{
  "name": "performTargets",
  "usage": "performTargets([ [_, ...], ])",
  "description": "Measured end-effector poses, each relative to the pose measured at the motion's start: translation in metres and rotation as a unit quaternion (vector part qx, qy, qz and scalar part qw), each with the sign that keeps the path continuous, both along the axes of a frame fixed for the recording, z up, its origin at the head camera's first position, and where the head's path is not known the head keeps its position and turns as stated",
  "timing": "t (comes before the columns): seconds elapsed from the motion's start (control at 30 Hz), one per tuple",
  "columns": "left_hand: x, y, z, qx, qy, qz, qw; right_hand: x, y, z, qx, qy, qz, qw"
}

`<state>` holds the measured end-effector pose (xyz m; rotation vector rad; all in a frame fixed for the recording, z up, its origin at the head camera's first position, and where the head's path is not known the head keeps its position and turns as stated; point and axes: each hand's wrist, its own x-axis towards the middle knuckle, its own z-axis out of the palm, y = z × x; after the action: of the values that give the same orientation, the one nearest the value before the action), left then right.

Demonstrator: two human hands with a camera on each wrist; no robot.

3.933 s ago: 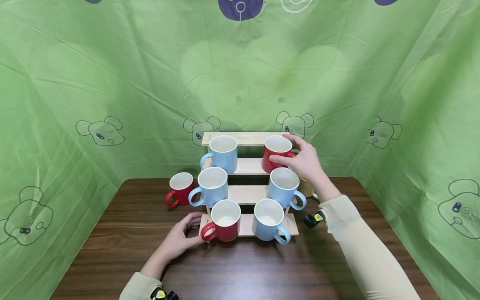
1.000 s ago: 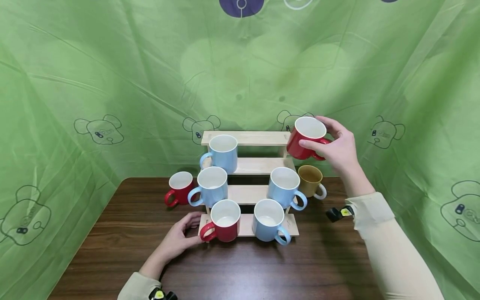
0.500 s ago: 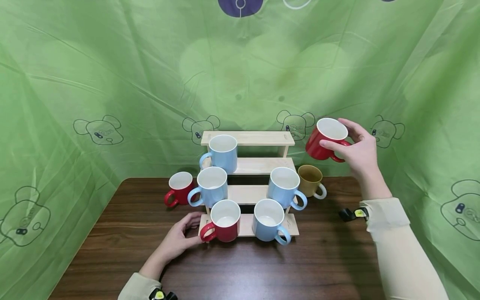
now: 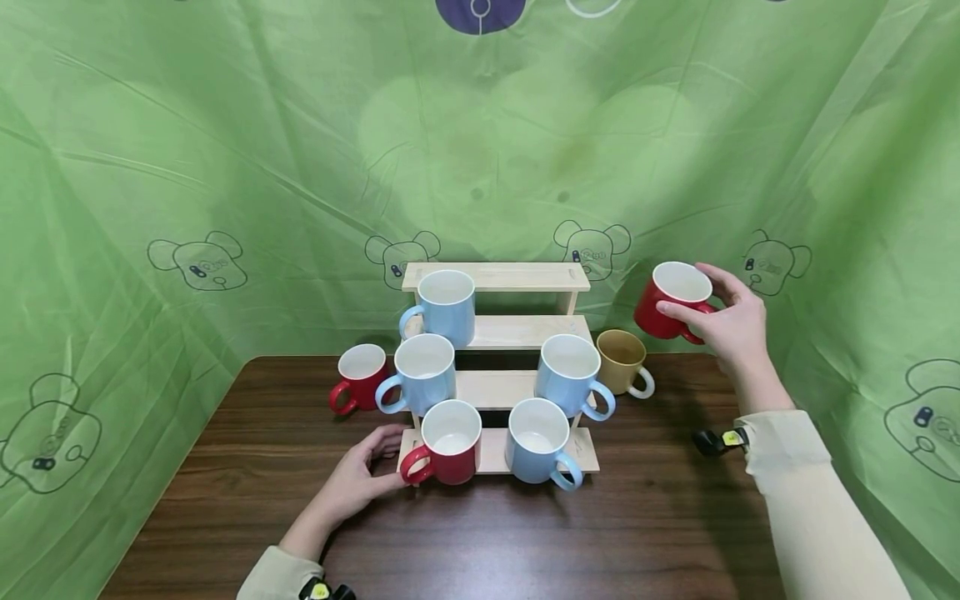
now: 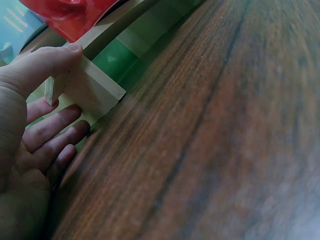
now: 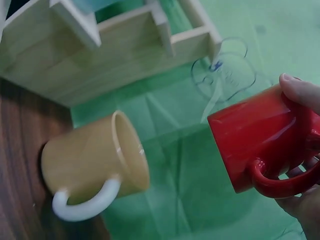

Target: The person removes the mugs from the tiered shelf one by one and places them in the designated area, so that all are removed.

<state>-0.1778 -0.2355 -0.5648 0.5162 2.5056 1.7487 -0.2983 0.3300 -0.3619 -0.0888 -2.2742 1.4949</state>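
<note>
My right hand [image 4: 737, 321] holds a red mug [image 4: 654, 310] in the air to the right of the stand, thumb on the near side near the rim. The mug leans slightly, handle towards the palm; its base shows off the table in the right wrist view. My left hand [image 4: 358, 477] grips the lower left corner of the stepped wooden stand [image 4: 504, 450], thumb and index finger at the bottom board [image 5: 95, 37]. Just beside that thumb sits another red mug [image 4: 453, 458] on the bottom step. A mustard mug [image 4: 619, 367] with a white handle stands on the table below the held mug.
Light blue mugs stand on the bottom right [image 4: 534, 450], second step left [image 4: 431, 387], second step right [image 4: 564, 383] and third step left [image 4: 450, 312]. The top step [image 4: 495, 276] is bare. A red mug [image 4: 367, 387] stands left of the stand. Green cloth [image 4: 300, 167] surrounds the table.
My right hand has lifted the red mug off the third step's right side and carried it rightwards; in the last half second it has lowered slightly. The left hand stays put.
</note>
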Motion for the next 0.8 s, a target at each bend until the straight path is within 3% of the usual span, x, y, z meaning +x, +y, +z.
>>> performTargets([
  [0.43, 0.0, 0.0, 0.002, 0.0, -0.005, -0.003, 1.0, -0.008, 0.025, -0.038, -0.014, -0.053, -0.06, 0.997],
  [0.8, 0.001, 0.001, 0.003, -0.005, -0.002, -0.001, 1.0, -0.017, 0.038, -0.066, 0.053, -0.052, -0.11, 0.991],
])
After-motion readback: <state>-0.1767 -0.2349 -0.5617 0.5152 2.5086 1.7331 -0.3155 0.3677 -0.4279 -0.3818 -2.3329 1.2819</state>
